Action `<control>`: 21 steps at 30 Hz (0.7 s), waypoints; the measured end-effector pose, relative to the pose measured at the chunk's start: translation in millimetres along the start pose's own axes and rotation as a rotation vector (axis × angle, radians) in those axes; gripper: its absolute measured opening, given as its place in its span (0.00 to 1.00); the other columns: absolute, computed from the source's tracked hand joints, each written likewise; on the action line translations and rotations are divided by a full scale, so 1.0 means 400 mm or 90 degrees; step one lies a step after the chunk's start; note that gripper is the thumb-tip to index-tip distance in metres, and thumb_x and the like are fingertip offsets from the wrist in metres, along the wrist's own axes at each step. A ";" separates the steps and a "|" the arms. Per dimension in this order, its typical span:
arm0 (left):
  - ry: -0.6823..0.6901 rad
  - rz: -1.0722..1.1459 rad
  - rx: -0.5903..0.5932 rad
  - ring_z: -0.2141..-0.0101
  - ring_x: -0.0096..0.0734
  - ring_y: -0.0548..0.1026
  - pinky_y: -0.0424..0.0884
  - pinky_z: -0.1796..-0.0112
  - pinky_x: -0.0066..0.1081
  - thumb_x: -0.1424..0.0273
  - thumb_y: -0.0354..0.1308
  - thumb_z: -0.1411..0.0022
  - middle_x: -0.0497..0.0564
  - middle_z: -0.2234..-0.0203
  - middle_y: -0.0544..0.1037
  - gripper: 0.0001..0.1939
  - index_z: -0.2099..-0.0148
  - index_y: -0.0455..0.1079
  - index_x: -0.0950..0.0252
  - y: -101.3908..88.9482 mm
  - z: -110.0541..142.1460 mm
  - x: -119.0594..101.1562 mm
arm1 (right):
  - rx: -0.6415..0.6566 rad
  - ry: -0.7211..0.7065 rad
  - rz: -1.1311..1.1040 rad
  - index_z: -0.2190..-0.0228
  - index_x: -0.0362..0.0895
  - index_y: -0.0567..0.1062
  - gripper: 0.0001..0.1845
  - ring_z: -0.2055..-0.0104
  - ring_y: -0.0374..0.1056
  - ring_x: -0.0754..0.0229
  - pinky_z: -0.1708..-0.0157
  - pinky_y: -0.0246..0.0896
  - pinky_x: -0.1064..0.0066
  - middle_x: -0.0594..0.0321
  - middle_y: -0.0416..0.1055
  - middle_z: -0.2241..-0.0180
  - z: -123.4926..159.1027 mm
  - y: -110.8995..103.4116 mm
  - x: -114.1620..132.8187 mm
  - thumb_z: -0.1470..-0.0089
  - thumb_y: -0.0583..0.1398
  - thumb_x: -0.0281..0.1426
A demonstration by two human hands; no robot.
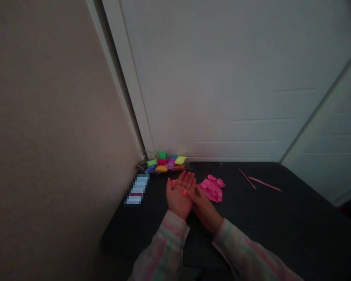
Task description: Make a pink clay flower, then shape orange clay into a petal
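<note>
My left hand [179,197] is turned palm up, its fingers stretched out flat. On its palm sits a small orange piece of modelling clay [185,193]. My right hand [203,205] comes in from the right, with its fingertips closed at that piece. A second orange clay lump [173,182] shows between the left thumb and fingers; whether it rests on the table or touches the hand I cannot tell. Just beyond my right hand lies a pink clay shape [212,188] covered with small round discs, partly hidden by the fingers.
Colourful clay packets [162,162] in clear wrapping lie at the back left of the black table [251,222]. A blurred-out white card [137,189] is at the left edge. Two thin pink tools [265,184] lie at the right. A white panelled door [222,78] stands behind.
</note>
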State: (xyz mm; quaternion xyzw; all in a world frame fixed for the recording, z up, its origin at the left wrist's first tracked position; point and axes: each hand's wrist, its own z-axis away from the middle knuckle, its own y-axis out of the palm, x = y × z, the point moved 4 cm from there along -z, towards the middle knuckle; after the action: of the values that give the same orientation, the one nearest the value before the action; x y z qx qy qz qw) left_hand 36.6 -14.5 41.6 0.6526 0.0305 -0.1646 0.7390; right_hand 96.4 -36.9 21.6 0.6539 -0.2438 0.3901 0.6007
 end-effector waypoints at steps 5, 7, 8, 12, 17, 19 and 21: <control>0.003 -0.060 0.029 0.58 0.39 0.67 0.61 0.56 0.35 0.57 0.43 0.48 0.61 0.65 0.72 0.25 0.60 0.67 0.72 -0.008 -0.054 0.005 | 0.041 0.017 -0.071 0.60 0.45 0.64 0.17 0.54 0.61 0.59 0.55 0.52 0.63 0.57 0.66 0.57 -0.045 -0.012 -0.039 0.53 0.55 0.34; -0.006 -0.073 0.016 0.58 0.40 0.67 0.61 0.55 0.35 0.57 0.43 0.48 0.62 0.65 0.72 0.25 0.60 0.67 0.73 -0.027 -0.065 0.010 | 0.039 0.004 -0.058 0.61 0.43 0.66 0.16 0.54 0.60 0.59 0.54 0.51 0.64 0.56 0.67 0.58 -0.055 -0.025 -0.046 0.55 0.56 0.33; -0.009 -0.075 0.012 0.57 0.40 0.67 0.61 0.55 0.35 0.57 0.43 0.48 0.62 0.65 0.72 0.25 0.61 0.67 0.73 -0.036 -0.068 0.012 | 0.038 0.004 -0.053 0.61 0.43 0.67 0.16 0.54 0.60 0.59 0.54 0.50 0.65 0.56 0.67 0.58 -0.058 -0.031 -0.049 0.55 0.56 0.32; -0.017 -0.081 0.012 0.57 0.41 0.67 0.60 0.55 0.36 0.57 0.44 0.48 0.62 0.65 0.72 0.25 0.61 0.68 0.73 -0.051 -0.071 0.017 | 0.013 0.028 -0.056 0.62 0.42 0.68 0.15 0.54 0.61 0.58 0.55 0.52 0.63 0.56 0.68 0.60 -0.059 -0.041 -0.054 0.55 0.56 0.33; -0.022 -0.070 0.000 0.58 0.41 0.67 0.60 0.55 0.37 0.57 0.43 0.48 0.61 0.66 0.73 0.24 0.61 0.67 0.72 -0.049 -0.072 0.016 | -0.010 0.046 -0.046 0.63 0.42 0.67 0.15 0.56 0.62 0.58 0.55 0.51 0.64 0.57 0.68 0.60 -0.060 -0.043 -0.056 0.56 0.57 0.32; -0.015 -0.076 -0.010 0.57 0.41 0.67 0.59 0.54 0.36 0.57 0.43 0.47 0.62 0.65 0.72 0.24 0.61 0.68 0.73 -0.049 -0.072 0.017 | -0.023 0.036 -0.044 0.63 0.43 0.66 0.15 0.56 0.62 0.59 0.55 0.52 0.65 0.58 0.68 0.60 -0.061 -0.047 -0.058 0.56 0.57 0.32; 0.004 -0.092 -0.021 0.55 0.40 0.65 0.58 0.53 0.34 0.58 0.43 0.47 0.63 0.64 0.72 0.24 0.62 0.68 0.74 -0.050 -0.071 0.017 | -0.037 0.029 -0.032 0.64 0.44 0.66 0.15 0.57 0.63 0.59 0.56 0.53 0.65 0.59 0.68 0.60 -0.063 -0.053 -0.061 0.57 0.57 0.32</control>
State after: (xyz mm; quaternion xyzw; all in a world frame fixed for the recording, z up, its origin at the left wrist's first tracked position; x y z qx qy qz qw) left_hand 42.1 10.1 16.7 0.6373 0.0825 -0.2144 0.7356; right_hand 93.6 -12.6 -11.2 0.6330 -0.2249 0.3822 0.6345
